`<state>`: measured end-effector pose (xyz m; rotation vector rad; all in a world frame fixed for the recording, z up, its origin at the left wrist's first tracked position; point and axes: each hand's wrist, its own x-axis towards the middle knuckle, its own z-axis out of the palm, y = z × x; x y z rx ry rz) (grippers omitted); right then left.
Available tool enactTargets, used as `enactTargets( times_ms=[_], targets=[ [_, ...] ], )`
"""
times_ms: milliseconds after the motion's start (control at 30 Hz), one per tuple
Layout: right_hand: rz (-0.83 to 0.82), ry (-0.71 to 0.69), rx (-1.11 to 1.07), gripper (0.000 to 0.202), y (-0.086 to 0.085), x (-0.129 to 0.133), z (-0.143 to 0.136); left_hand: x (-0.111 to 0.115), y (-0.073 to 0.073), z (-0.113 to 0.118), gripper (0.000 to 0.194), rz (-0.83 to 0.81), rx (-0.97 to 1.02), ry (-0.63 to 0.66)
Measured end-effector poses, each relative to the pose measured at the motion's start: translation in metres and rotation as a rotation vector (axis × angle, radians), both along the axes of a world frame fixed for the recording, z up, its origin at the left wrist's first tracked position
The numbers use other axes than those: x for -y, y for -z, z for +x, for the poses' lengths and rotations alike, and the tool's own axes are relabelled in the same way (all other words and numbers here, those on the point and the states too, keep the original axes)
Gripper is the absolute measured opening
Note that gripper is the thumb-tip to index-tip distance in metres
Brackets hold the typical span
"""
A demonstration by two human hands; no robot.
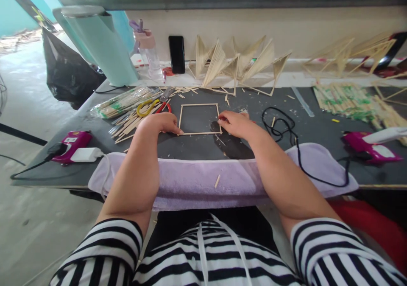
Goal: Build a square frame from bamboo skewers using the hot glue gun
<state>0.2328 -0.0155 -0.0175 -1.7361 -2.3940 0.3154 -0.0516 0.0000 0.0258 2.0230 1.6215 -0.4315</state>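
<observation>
A rectangular frame of thin wooden sticks [200, 133] lies flat on the dark table. At its lower left corner, my left hand [167, 123] holds the joint with thumb and curled fingers. My right hand [235, 123] pinches the right side stick near the lower right corner; part of its grip is hidden. Left of the frame are loose wooden sticks [127, 126] and scissors with a yellow handle [147, 107], partly over the sticks. A red handle [164, 106] shows just behind my left hand.
Finished stick structures [219, 65] stand at the back beside a phone [177, 54] and bottle [146, 50]. A teal kettle [98, 44] is at left. Purple power sockets [71, 146] and a black cord [299, 154] flank a lilac towel [203, 180] along the front edge.
</observation>
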Motion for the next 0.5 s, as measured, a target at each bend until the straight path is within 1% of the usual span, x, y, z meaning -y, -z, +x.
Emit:
enactTargets(
  times_ms=[167,367,500],
  targets=[
    [0.023,-0.047,0.035,0.033,0.0037,0.0013,0.0009,0.0004,-0.0007,0.0003,0.033,0.012,0.008,0.007],
    [0.009,-0.068,0.083,0.034,0.0029,0.0037,0.0004,0.0028,-0.0033,0.0016,0.033,0.028,-0.008,0.027],
    [0.02,-0.082,0.085,0.033,0.0045,0.0031,0.0012,0.0022,-0.0027,0.0012,0.032,0.013,0.009,0.016]
  ],
)
